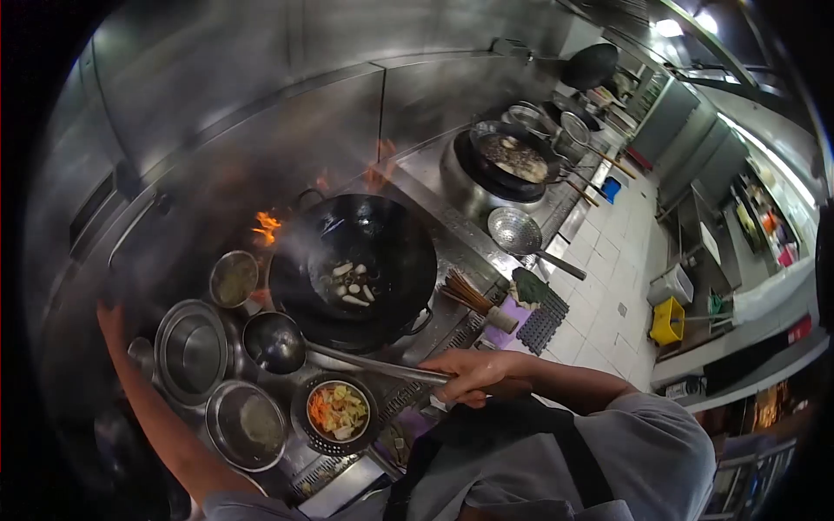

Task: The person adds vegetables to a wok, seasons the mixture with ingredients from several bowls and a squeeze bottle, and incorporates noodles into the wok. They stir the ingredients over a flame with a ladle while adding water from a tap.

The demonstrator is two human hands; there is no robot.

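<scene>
My right hand (473, 375) is closed around the long handle of a ladle (276, 344). Its dark round bowl hangs over the steel counter, just below the wok. My left arm stretches far to the left, where my left hand (109, 314) is near the dark steel wall, below a bent metal pipe (130, 227); its fingers are lost in shadow. Inside the large black wok (395, 234), several pale pieces of food (351, 285) lie at the bottom. Orange flame (267, 227) rises at the wok's left rim, and steam drifts above it.
Metal bowls (191, 343) crowd the counter at left. A perforated bowl (334, 445) holds chopped vegetables. Behind the wok stands a second wok (512, 161) with bubbling liquid; a perforated strainer (514, 231) lies nearby. A bundle of sticks (466, 293) and a yellow bucket (667, 321) are at right.
</scene>
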